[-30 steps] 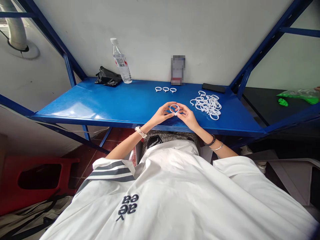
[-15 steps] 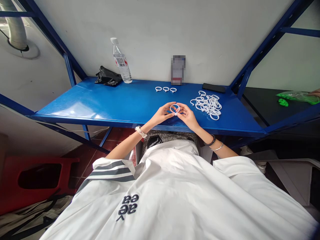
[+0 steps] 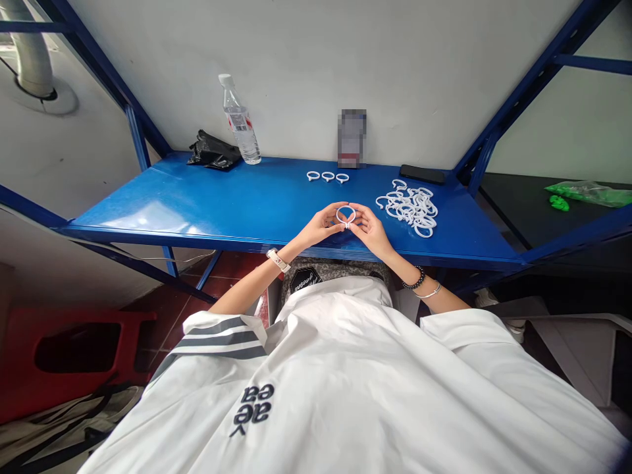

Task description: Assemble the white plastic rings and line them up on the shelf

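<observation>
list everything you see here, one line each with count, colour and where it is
ring in hand: 1, white, held between both hands above the shelf's front edge
row of rings: 3, white, side by side at mid shelf
pile of rings: many, white, heaped to the right of the hands
shelf: 1, blue metal, spans the view
water bottle: 1, clear with white cap, back left, upright
crumpled bag: 1, black, left of the bottle
flat slab: 1, black, back right
green bag: 1, on the dark surface far right
stool: 1, red, lower left
left hand: 1, pinching the ring
right hand: 1, pinching the ring
</observation>
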{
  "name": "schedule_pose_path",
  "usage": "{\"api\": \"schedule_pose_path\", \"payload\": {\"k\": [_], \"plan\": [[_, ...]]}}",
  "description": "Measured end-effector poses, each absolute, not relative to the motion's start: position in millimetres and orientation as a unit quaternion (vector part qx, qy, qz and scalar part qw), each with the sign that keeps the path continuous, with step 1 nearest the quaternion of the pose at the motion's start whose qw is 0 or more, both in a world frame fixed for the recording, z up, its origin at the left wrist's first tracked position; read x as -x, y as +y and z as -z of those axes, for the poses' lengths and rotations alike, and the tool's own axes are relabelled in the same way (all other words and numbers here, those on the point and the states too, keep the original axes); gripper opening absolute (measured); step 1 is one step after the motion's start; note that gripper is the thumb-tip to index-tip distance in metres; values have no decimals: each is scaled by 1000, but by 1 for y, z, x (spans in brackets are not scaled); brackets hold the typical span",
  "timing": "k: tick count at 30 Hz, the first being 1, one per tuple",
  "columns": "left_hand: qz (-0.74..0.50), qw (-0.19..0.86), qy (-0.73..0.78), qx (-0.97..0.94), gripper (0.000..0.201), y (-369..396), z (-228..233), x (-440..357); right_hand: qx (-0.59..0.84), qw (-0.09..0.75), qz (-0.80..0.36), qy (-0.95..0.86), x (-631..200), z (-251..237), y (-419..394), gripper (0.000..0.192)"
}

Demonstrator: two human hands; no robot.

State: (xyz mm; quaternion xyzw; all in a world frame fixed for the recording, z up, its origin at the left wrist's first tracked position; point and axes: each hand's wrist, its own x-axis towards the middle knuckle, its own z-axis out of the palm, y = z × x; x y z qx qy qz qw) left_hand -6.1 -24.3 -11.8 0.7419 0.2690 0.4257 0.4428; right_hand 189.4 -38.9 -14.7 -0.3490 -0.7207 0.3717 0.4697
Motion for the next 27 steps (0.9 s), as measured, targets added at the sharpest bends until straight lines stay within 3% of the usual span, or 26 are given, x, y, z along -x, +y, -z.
{"api": "schedule_pose_path", "payload": {"k": [27], "plan": [[-417, 475, 252, -733, 73, -29, 9, 6, 330, 471, -392, -718, -190, 14, -38, 49]]}}
